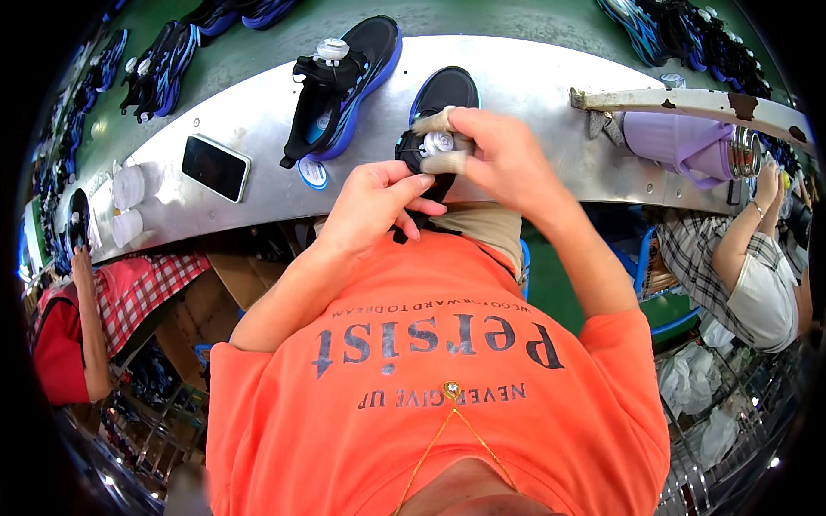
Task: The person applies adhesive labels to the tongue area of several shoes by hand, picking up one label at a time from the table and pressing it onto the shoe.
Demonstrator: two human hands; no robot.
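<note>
A black shoe [446, 90] with a blue sole lies at the near edge of a metal workbench [525, 82], toe pointing away from me. My right hand [495, 150], with taped fingertips, grips the white round dial [439, 142] on the shoe's tongue. My left hand [374, 202] pinches the black tongue strap just below the dial. A second black and blue shoe [344, 77] with its own white dial lies to the left on the bench, untouched.
A dark phone [215, 168] and white tape rolls [127, 185] lie on the bench's left. A purple bottle [688, 142] lies right under a rusty white bar [688, 101]. More shoes ride a green belt [482, 17] behind. Other people sit at left [64, 344] and right [748, 267].
</note>
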